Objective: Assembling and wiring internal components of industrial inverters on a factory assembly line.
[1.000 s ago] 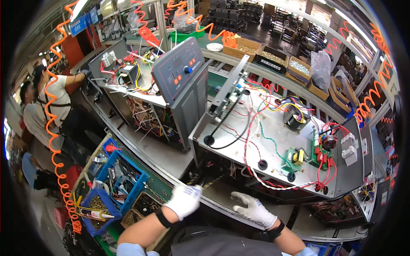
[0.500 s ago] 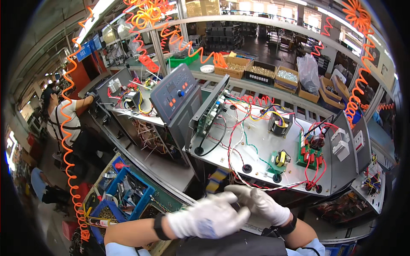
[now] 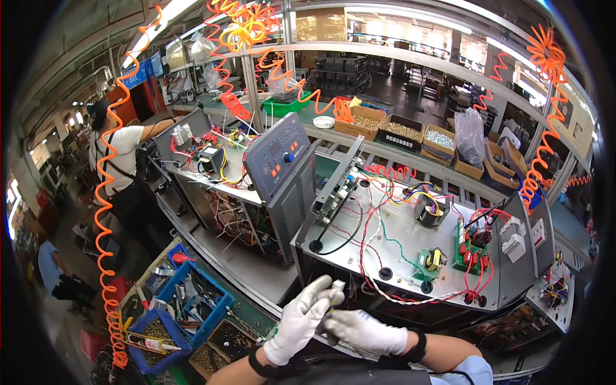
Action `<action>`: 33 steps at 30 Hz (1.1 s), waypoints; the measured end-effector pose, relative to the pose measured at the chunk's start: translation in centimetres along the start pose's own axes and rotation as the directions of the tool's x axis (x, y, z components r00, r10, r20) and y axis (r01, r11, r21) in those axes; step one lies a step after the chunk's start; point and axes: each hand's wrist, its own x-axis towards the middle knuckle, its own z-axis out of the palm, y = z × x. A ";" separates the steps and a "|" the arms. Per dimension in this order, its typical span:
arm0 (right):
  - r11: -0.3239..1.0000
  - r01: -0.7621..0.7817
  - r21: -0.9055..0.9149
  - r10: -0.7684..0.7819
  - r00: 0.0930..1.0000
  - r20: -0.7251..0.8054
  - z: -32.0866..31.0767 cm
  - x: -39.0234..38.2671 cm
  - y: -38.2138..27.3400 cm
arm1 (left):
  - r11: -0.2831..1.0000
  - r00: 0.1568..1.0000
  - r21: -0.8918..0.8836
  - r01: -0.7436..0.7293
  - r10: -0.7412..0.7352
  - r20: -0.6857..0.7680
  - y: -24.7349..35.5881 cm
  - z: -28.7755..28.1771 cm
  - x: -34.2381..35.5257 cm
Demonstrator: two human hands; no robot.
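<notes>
Both hands are in white gloves right at the bottom of the view, pulled in close to the body. The left hand [image 3: 298, 324] has its fingers curled up around a small pale part [image 3: 336, 290], pinching it at the tip, and the right hand [image 3: 362, 332] sits just beside it, fingers closed loosely and touching the left. Can't tell what the little part is, too small.

Just past the hands is the open chassis [image 3: 410, 256] on the table [image 3: 250, 276], a flat grey plate with a tangle of red wires [image 3: 372, 224], a small yellow coil [image 3: 434, 260] and a green board [image 3: 467, 247]. If you ask me, the trick here is to keep the part held low and steady over the near edge so it doesn't drop into the wiring, and to let the right hand do the guiding while the left only pinches.

To the left there are blue bins [image 3: 192, 308] of tools and screws, handy to reach. Further back stands another unit with a grey panel [image 3: 277, 157]. Orange coiled hoses [image 3: 106, 212] hang down, and another person [image 3: 122, 160] works at the far left.
</notes>
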 end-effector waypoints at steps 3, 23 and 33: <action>0.996 -0.045 -0.078 0.045 0.999 0.004 1.1 1.5 2.4 | 0.999 1.000 0.042 0.014 -0.014 0.008 -0.7 -1.6 0.4; 0.903 -0.108 -0.416 -0.090 0.899 -0.429 -6.5 10.1 -3.9 | 0.813 0.993 -0.571 0.113 -0.106 0.047 -7.5 -7.6 11.0; 0.902 -0.359 -0.239 0.108 0.724 -0.681 -7.1 11.6 -5.3 | 0.778 0.988 -0.610 0.153 -0.107 0.111 -9.5 -9.7 12.2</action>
